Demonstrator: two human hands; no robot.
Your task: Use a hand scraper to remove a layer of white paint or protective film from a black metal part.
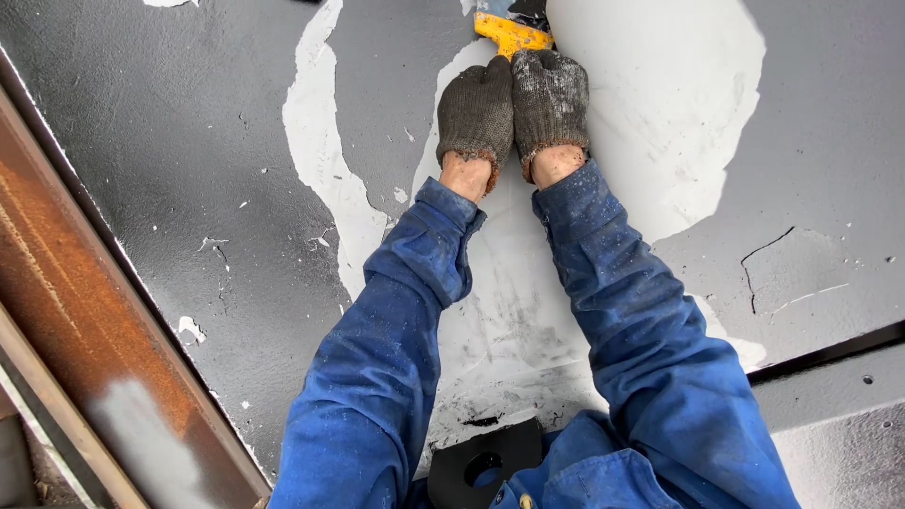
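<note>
Black bracket with a round hole sits at the bottom centre of the frame, closest to the lens, against the blue jacket. Blue sleeves run up from there toward the top centre, dusted with pale specks.

Left hand and right hand, both in grey knit gloves with frayed, rust-stained cuffs, are side by side and touching. Fingers of both are curled tight, closed together over the handle of a yellow scraper. Only the handle's upper part shows above the gloves; its blade end is cut off by the top edge of the frame, so contact with the surface cannot be told.

Scraper lies at the top centre, on the boundary between grey coating and bare white.

Grey coated surface fills most of the frame. A large white stripped patch spreads right of the hands; a narrow white strip curves down the left of them. Small flakes scatter across the grey. A thin crack marks the coating at right.

Rusty steel beam crosses the lower left diagonally.
</note>
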